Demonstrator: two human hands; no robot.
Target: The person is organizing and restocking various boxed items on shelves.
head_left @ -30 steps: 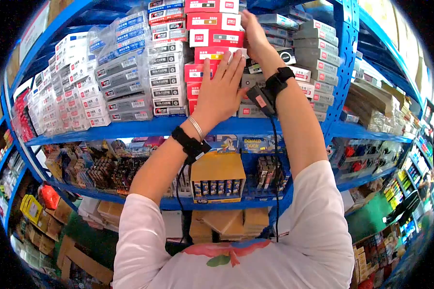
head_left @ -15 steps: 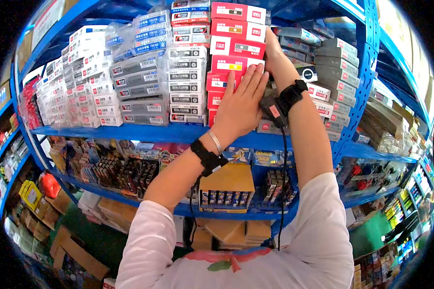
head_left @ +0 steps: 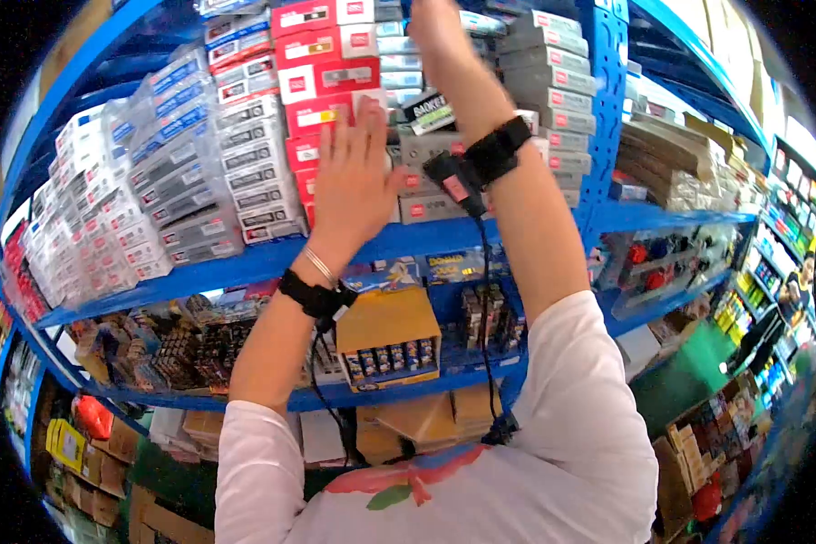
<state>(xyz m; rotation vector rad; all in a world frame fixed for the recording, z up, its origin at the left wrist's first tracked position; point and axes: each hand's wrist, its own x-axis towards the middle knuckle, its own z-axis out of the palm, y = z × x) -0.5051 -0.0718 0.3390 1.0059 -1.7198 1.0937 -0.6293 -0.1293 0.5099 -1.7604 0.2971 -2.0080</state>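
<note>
My left hand lies with fingers stretched upward against a stack of red-and-white boxes on the blue shelf. Its fingertips cover part of the lower boxes. Higher up, my right hand is raised to the right of that stack, apart from it, in front of some pale blue-and-white boxes. Motion smears its fingers, and the top of the picture cuts it off. Below my right hand, a black-and-white packet leans on grey boxes. Both wrists wear black straps with cables.
White boxes in clear wrap and grey boxes stand left of the red stack. A tall grey stack is beside the blue upright. Below, an open yellow display carton sits on a lower shelf. A person stands far right.
The view has turned right, so the shelf sits further left. My right hand has come away from the red stack's side and moved up. My left hand stays against the boxes.
</note>
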